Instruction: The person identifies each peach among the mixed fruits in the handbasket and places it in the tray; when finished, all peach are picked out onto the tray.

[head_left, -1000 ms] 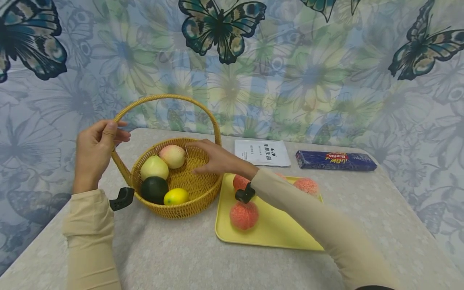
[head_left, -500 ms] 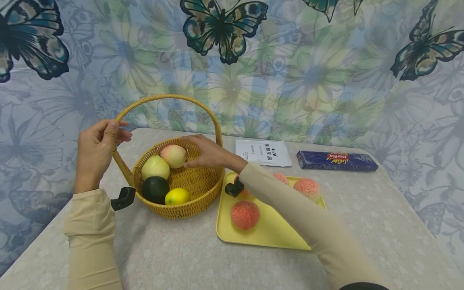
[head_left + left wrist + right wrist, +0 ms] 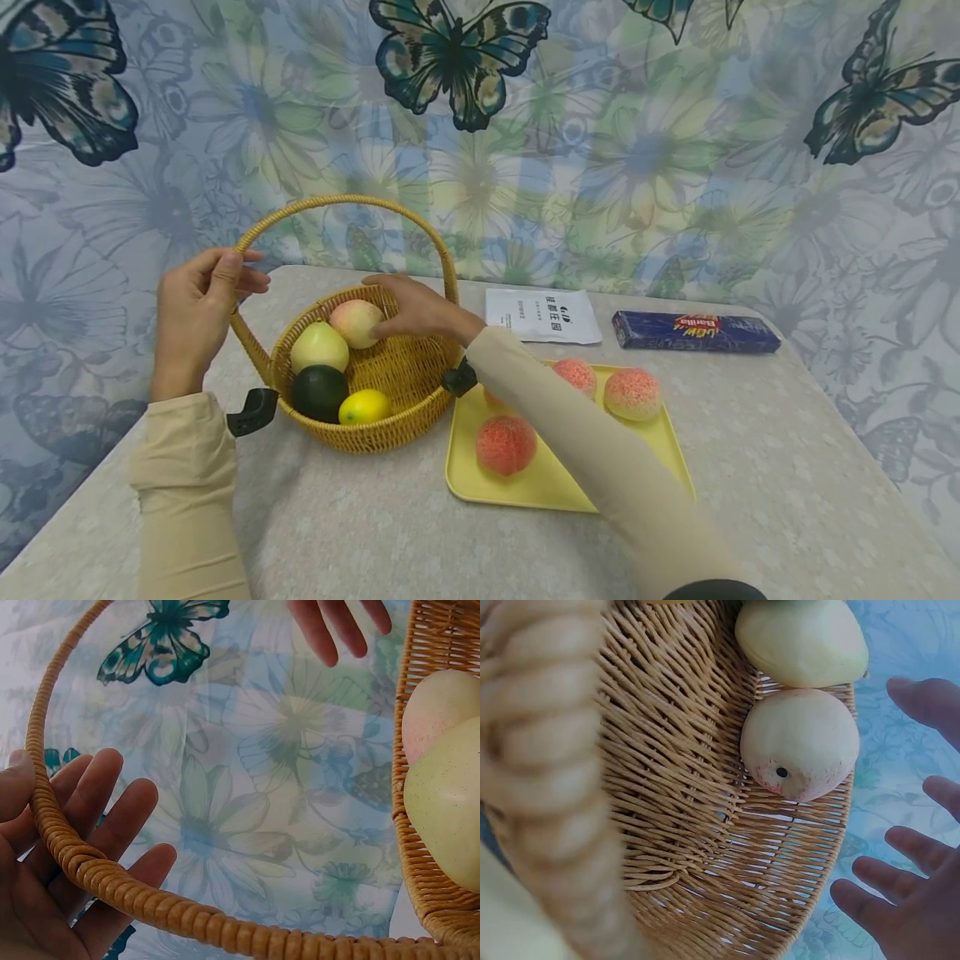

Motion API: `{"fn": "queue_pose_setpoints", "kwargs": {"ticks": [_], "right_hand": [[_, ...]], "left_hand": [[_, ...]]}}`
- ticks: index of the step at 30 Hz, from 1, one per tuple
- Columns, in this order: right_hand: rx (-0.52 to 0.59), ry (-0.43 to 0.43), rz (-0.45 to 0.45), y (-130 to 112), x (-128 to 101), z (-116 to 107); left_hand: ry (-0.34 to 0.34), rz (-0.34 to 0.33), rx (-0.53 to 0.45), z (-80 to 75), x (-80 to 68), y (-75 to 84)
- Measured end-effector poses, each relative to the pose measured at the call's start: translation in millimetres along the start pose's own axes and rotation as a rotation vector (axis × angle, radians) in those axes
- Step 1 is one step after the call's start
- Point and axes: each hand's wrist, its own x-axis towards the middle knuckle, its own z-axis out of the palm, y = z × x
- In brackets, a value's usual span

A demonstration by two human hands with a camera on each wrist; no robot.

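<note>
My left hand (image 3: 197,312) holds the left side of a wicker basket's arched handle (image 3: 345,200) between thumb and fingers, other fingers loosely extended. My right hand (image 3: 423,310) reaches over the basket (image 3: 405,421) at its back right, fingers spread and holding nothing. Its thumb overlaps the edge of a pale pink peach (image 3: 356,322) in the head view, while the right wrist view shows a gap between the fingers (image 3: 885,881) and the peach (image 3: 799,742). Beside the peach lie a light green pear-like fruit (image 3: 319,348), a dark green avocado-like fruit (image 3: 320,393) and a lemon (image 3: 365,407).
Right of the basket stands a yellow tray (image 3: 517,497) with several red peach-like fruits (image 3: 506,446), partly covered by the right sleeve. Behind it lie a white packet (image 3: 542,317) and a blue Barilla box (image 3: 695,332). A patterned cloth (image 3: 637,217) hangs behind the table.
My right hand has moved left and slightly back over the basket, close to the peach. The left hand and the fruits stay where they were.
</note>
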Motion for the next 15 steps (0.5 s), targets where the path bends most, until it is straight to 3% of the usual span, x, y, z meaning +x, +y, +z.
{"fn": "queue_pose_setpoints", "kwargs": {"ticks": [7, 15], "right_hand": [[-0.017, -0.015, 0.051, -0.6, 6.1, 0.9], [0.057, -0.028, 0.051, 0.1, 13.1, 6.0]], "left_hand": [[-0.004, -0.006, 0.002, -0.1, 0.5, -1.9], [-0.008, 0.004, -0.006, 1.1, -0.1, -2.3]]}}
